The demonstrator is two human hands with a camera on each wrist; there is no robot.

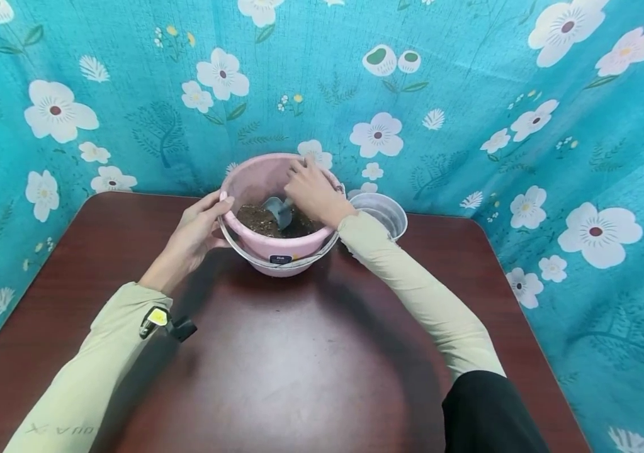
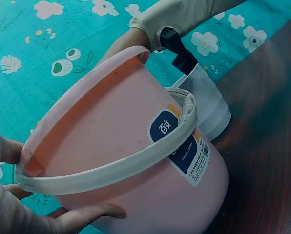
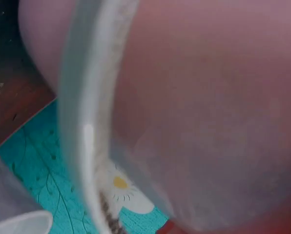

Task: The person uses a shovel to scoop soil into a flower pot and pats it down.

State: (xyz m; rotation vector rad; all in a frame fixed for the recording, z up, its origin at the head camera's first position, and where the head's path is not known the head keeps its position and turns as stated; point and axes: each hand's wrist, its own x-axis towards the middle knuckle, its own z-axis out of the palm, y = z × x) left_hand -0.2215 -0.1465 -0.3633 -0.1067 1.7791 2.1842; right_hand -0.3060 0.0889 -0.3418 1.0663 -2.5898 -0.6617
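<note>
A pink bucket (image 1: 282, 245) with a white handle band (image 2: 101, 173) stands at the back of the table, dark soil (image 1: 254, 220) inside it. My left hand (image 1: 194, 229) holds the bucket's left side, thumb over the rim and fingers against the outer wall. Reaching over the bucket's right side, my right hand (image 1: 316, 192) grips a small grey hand trowel (image 1: 281, 214); its blade is in the soil. The hand covers most of the trowel's handle. The right wrist view is filled by the bucket wall (image 3: 204, 97) and blurred handle band, hiding that hand.
Just right of the bucket is a whitish-grey pot (image 1: 395, 217), partly behind my right forearm. The dark red table (image 1: 282, 371) has rounded back corners. A teal flowered curtain (image 1: 310, 94) hangs close behind and at both sides.
</note>
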